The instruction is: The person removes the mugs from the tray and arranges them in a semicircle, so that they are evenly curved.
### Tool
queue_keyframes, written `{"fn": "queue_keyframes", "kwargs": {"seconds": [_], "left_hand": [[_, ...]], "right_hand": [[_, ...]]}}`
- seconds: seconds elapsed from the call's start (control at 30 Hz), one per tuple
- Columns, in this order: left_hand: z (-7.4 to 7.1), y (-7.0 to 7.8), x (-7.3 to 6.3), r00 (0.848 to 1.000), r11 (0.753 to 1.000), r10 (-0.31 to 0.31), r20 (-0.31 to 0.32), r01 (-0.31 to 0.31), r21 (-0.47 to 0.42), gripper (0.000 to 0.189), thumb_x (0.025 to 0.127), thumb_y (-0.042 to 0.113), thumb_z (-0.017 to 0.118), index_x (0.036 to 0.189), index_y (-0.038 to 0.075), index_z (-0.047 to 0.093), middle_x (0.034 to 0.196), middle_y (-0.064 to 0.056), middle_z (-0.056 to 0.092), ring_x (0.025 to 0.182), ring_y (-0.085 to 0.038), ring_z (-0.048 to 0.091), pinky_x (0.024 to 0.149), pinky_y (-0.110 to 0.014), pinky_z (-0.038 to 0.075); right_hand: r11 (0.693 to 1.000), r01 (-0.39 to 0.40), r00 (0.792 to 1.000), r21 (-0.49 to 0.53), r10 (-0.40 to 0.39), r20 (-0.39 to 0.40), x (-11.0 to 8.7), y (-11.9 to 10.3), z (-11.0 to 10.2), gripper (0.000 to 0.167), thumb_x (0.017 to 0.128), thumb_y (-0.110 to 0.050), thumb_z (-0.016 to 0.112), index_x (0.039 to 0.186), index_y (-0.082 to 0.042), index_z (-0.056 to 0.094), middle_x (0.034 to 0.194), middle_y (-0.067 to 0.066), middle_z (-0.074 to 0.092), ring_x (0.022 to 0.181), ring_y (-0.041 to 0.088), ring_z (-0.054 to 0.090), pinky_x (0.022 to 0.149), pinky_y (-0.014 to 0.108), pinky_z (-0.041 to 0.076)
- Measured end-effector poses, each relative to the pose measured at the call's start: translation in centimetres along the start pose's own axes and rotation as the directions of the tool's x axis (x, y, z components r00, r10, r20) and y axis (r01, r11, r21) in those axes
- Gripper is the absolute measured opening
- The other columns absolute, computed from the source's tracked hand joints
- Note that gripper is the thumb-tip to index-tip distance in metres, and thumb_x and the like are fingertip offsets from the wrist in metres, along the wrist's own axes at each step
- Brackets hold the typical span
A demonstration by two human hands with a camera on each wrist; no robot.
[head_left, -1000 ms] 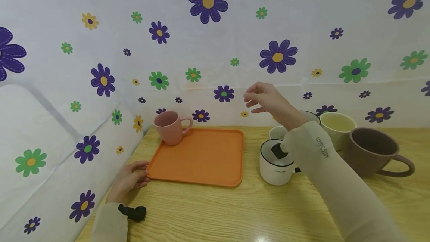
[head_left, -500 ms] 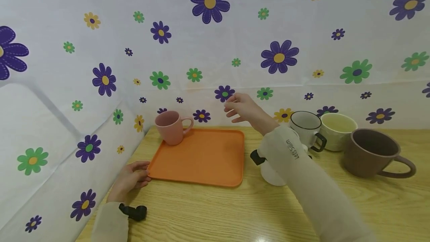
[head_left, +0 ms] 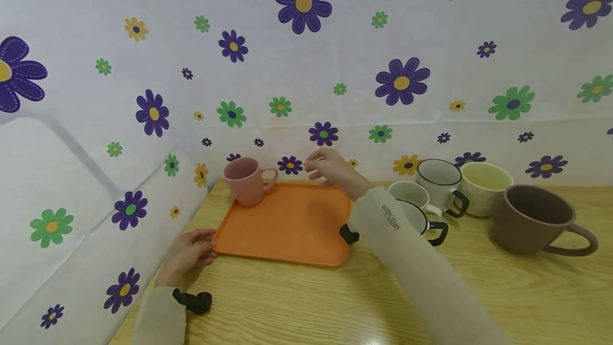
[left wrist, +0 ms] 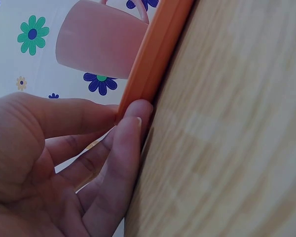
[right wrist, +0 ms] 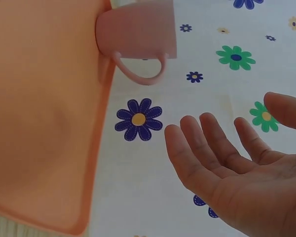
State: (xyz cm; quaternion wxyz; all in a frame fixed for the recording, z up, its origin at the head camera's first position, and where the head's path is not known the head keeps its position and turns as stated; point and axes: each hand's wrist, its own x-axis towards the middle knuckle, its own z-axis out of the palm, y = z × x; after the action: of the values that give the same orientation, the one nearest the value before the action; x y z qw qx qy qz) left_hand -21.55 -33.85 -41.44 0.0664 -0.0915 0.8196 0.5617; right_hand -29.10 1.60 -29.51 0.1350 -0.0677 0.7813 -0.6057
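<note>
At the near left corner of an orange tray (head_left: 287,222), my left hand (head_left: 189,253) pinches the rim; the left wrist view shows thumb and fingertips meeting at the tray edge (left wrist: 155,54). A pink mug (head_left: 246,182) stands upright on the tray's far left corner, its handle pointing right. My right hand (head_left: 332,169) hovers over the tray's far right part, holding nothing. In the right wrist view its fingers (right wrist: 222,148) are spread and slightly bent, apart from the pink mug (right wrist: 138,29).
Right of the tray stand a small white cup (head_left: 409,193), a black-rimmed white mug (head_left: 416,217) partly hidden by my sleeve, a taller black-rimmed mug (head_left: 438,180), a pale yellow cup (head_left: 486,188) and a wide brown mug (head_left: 531,222). A flowered cloth (head_left: 354,52) hangs behind the wooden table (head_left: 268,302).
My right hand has moved left and down, from above the white mugs to over the tray's far right part. The left hand has stayed at the tray corner.
</note>
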Motion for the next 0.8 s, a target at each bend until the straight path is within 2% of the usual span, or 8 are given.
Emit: {"fn": "queue_keyframes", "kwargs": {"seconds": [0.2,0.43,0.6,0.8], "left_hand": [[0.1,0.1,-0.1,1.000,1.000,-0.007,-0.006,0.007,0.008,0.046,0.101,-0.001,0.055,0.143,-0.013,0.044,0.113,-0.018,0.062,0.074,-0.014,0.067,0.068,-0.027,0.060],[0.1,0.0,0.0,1.000,1.000,-0.014,-0.011,0.014,0.006,0.046,0.100,0.000,0.056,0.143,-0.012,0.044,0.115,-0.019,0.061,0.074,-0.014,0.067,0.068,-0.027,0.060],[0.2,0.0,0.0,1.000,1.000,0.001,-0.014,-0.001,0.006,0.046,0.100,0.000,0.056,0.142,-0.013,0.045,0.116,-0.021,0.061,0.073,-0.014,0.067,0.066,-0.026,0.059],[0.1,0.1,-0.1,1.000,1.000,0.002,-0.006,-0.002,0.011,0.046,0.100,0.000,0.055,0.143,-0.014,0.044,0.118,-0.022,0.059,0.074,-0.013,0.067,0.067,-0.026,0.059]], "right_hand": [[1.000,-0.011,1.000,0.027,0.011,0.009,0.7,0.6,0.8,0.034,0.106,-0.018,0.054,0.135,0.000,0.051,0.135,0.021,0.057,0.123,0.036,0.057,0.102,0.045,0.050],[0.993,-0.013,1.000,0.117,0.011,0.014,1.8,1.8,2.3,0.034,0.105,-0.017,0.054,0.133,0.002,0.048,0.136,0.023,0.055,0.130,0.041,0.052,0.105,0.049,0.047],[0.990,-0.033,0.999,0.138,0.033,0.007,2.6,2.7,3.5,0.034,0.104,-0.017,0.057,0.131,0.001,0.048,0.133,0.022,0.057,0.127,0.041,0.054,0.105,0.052,0.046],[0.987,-0.040,0.999,0.155,0.036,0.029,3.1,3.1,4.1,0.040,0.104,-0.018,0.058,0.138,0.001,0.048,0.142,0.020,0.050,0.129,0.039,0.051,0.107,0.054,0.043]]}}
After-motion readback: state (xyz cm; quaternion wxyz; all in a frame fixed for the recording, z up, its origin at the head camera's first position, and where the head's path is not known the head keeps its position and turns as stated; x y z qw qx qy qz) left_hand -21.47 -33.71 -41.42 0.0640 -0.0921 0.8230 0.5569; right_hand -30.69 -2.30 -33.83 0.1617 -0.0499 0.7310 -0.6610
